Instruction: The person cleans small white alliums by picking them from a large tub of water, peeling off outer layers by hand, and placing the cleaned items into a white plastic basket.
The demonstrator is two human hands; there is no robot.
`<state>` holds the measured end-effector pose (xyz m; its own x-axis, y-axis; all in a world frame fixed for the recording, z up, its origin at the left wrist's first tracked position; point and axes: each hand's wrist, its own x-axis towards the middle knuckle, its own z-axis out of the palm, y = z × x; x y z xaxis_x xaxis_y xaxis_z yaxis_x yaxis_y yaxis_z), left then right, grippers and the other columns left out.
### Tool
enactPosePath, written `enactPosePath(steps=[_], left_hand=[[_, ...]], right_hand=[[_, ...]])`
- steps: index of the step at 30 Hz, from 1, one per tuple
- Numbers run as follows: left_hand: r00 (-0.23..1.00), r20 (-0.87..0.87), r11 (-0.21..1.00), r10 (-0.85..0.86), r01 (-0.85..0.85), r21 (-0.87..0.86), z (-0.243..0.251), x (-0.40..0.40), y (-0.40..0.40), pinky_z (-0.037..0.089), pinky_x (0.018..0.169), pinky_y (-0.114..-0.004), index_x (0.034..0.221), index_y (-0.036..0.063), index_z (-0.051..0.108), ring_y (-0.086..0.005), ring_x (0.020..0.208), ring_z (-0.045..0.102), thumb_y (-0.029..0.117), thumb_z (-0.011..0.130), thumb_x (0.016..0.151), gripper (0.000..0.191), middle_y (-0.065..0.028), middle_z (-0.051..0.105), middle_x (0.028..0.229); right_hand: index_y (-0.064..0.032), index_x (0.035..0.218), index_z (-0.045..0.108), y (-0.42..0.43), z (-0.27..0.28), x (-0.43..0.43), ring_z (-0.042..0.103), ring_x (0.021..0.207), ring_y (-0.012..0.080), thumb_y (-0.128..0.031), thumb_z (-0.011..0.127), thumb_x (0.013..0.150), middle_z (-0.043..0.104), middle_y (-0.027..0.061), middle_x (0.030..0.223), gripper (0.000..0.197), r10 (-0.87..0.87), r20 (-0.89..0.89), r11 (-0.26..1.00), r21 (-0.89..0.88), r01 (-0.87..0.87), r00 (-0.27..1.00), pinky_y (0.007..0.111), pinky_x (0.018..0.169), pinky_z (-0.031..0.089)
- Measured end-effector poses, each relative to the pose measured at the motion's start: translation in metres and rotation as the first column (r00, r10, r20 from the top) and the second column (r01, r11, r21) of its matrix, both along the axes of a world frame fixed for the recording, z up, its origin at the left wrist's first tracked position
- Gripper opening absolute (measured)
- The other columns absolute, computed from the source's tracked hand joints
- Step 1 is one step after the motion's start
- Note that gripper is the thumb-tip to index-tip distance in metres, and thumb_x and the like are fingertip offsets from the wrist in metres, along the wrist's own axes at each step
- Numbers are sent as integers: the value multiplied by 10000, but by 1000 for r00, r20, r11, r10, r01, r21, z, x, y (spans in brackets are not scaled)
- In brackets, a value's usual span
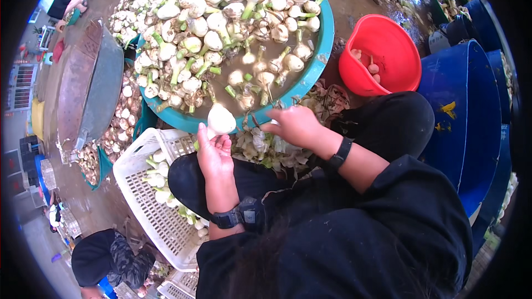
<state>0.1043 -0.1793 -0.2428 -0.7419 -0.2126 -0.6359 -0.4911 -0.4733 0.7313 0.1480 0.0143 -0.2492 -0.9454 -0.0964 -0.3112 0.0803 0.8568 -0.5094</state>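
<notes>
My left hand holds a white, peeled fresh garlic bulb at the near rim of the teal tub. My right hand is slightly blurred, just to the right of that bulb and apart from it. Its fingers are curled around a small thin object, dark at the tip, too blurred to name surely. In the tub, many garlic bulbs with cut green stalks and muddy skins are heaped over brown water. Stripped garlic skins lie between my knees, below both hands.
A white plastic crate with peeled bulbs stands by my left knee. A red basin holds several small bulbs at the right, beside a large blue tub. Another person sits at lower left, near a metal wheelbarrow tray.
</notes>
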Motion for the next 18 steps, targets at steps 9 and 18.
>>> enactPosePath(steps=[9, 18], left_hand=[[995, 86, 978, 48, -64, 200, -8, 2, -3, 483, 568, -231, 919, 55, 558, -108, 681, 556, 326, 590, 807, 295, -43, 588, 771], [868, -249, 903, -430, 410, -131, 7, 11, 19, 389, 562, -194, 1191, 26, 409, -67, 727, 494, 317, 535, 855, 462, -26, 533, 909]], right_hand=[[15, 1163, 462, -37, -13, -23, 604, 810, 158, -214, 654, 761, 609, 184, 904, 501, -133, 241, 624, -733, 270, 961, 277, 715, 464], [54, 1206, 381, -31, 17, -25, 555, 947, 331, -143, 698, 653, 538, 216, 1059, 667, -9, -366, 929, -348, -127, 931, 370, 881, 416]])
